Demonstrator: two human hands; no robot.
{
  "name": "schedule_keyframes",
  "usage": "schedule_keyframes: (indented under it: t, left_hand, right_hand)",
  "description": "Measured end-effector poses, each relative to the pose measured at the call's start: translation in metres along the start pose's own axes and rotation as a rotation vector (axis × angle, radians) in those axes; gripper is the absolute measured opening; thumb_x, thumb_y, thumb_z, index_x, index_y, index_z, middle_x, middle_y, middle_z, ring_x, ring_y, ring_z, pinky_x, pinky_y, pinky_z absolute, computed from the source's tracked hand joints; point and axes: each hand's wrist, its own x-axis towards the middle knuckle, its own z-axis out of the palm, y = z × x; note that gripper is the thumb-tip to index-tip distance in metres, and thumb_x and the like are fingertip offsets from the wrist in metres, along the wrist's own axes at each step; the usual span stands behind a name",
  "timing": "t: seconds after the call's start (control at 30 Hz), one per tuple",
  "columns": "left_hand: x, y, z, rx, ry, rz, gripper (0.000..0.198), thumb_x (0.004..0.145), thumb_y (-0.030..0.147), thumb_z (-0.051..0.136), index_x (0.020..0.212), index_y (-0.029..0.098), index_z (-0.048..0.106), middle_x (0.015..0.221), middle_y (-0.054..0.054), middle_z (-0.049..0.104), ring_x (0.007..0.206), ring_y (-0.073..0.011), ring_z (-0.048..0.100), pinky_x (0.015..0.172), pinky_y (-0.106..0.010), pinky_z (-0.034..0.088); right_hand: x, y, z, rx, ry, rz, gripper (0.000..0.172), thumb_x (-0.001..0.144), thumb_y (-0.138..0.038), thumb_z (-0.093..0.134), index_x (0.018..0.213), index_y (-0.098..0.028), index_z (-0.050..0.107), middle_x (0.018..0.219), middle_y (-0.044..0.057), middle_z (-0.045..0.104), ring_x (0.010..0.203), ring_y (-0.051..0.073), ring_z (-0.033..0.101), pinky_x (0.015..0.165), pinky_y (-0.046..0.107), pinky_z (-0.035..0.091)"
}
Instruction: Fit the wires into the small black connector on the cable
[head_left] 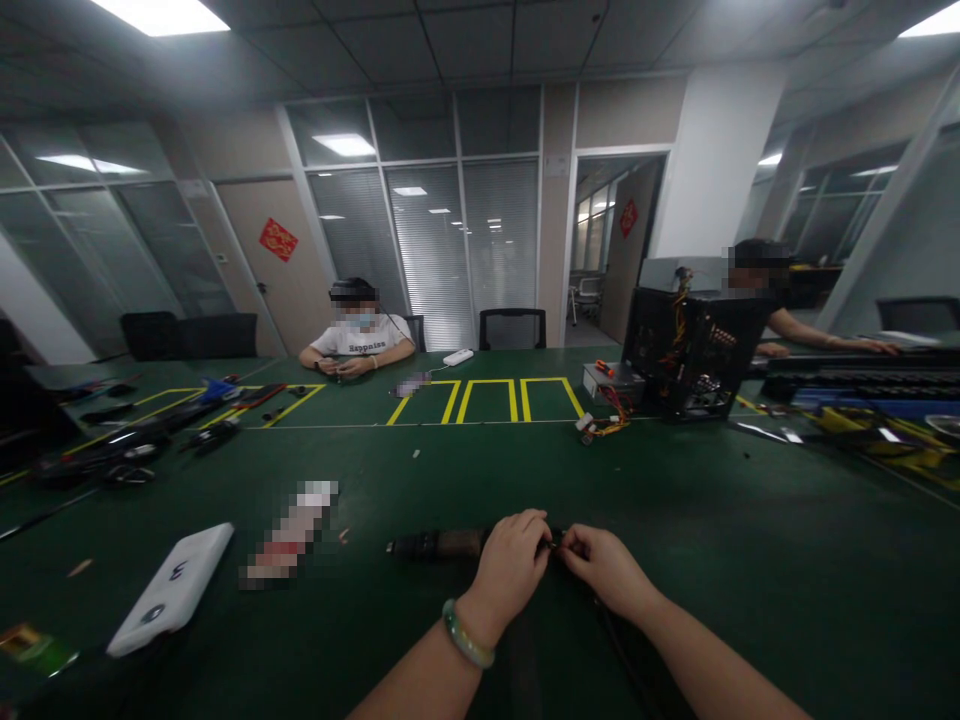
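Note:
On the green table [420, 640] lies a long, dark, cylindrical tool [454, 545] with a brownish middle and a small metal tip pointing left. My left hand [508, 565], with a green bangle at the wrist, is closed over the tool's right end. Close beside it, my right hand [611, 572] pinches at that same end with thumb and forefinger. What sits between those fingertips is too small and dark to name. A dark cord [621, 640] runs from near the right hand toward me. The tool's right end is mostly hidden by my fingers.
A white power bank [176, 590] and a blurred-out flat item [292, 535] lie left. Dark parts and tools [135, 440] are farther left. An open computer case [694, 350] and power supply [611, 385] stand back right. Two people sit across the table.

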Motion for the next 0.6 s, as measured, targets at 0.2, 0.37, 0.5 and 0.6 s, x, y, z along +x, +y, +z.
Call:
schedule_keyframes:
  t: [0.2, 0.37, 0.5, 0.6]
  left_hand:
    - [0.0003, -0.0004, 0.0003, 0.012, 0.001, 0.015, 0.020, 0.083, 0.008, 0.060, 0.095, 0.023, 0.059, 0.122, -0.001, 0.058, 0.112, -0.0209, 0.055, 0.096, -0.039, 0.044]
    - [-0.0002, 0.0002, 0.0006, 0.008, 0.022, 0.004, 0.022, 0.081, 0.008, 0.062, 0.097, 0.023, 0.058, 0.120, -0.001, 0.059, 0.112, -0.0207, 0.055, 0.096, -0.039, 0.044]
    - [-0.0007, 0.0000, 0.0008, 0.005, 0.024, 0.013, 0.019, 0.082, 0.008, 0.062, 0.094, 0.022, 0.058, 0.120, -0.002, 0.059, 0.111, -0.0213, 0.055, 0.096, -0.040, 0.044]
    - [-0.0003, -0.0006, 0.0010, 0.006, 0.023, 0.022, 0.019, 0.082, 0.008, 0.061, 0.095, 0.022, 0.059, 0.120, -0.002, 0.059, 0.111, -0.0213, 0.055, 0.096, -0.040, 0.044]
  right_hand:
    - [0.0001, -0.0022, 0.0006, -0.040, 0.019, -0.008, 0.012, 0.087, -0.026, 0.056, 0.081, -0.021, 0.064, 0.071, -0.002, 0.068, 0.065, 0.014, 0.061, 0.058, 0.023, 0.039]
    - [0.0010, -0.0024, 0.0010, -0.078, 0.037, -0.025, 0.011, 0.085, -0.025, 0.056, 0.079, -0.020, 0.063, 0.070, -0.002, 0.068, 0.063, 0.015, 0.060, 0.057, 0.023, 0.038]
    - [0.0005, -0.0025, 0.0008, -0.071, 0.033, -0.020, 0.011, 0.086, -0.026, 0.056, 0.080, -0.021, 0.064, 0.071, -0.001, 0.068, 0.064, 0.015, 0.060, 0.058, 0.023, 0.038]
    - [0.0001, -0.0029, 0.0009, -0.051, 0.025, -0.019, 0.012, 0.086, -0.026, 0.056, 0.080, -0.020, 0.064, 0.072, -0.001, 0.068, 0.064, 0.015, 0.060, 0.058, 0.023, 0.038]
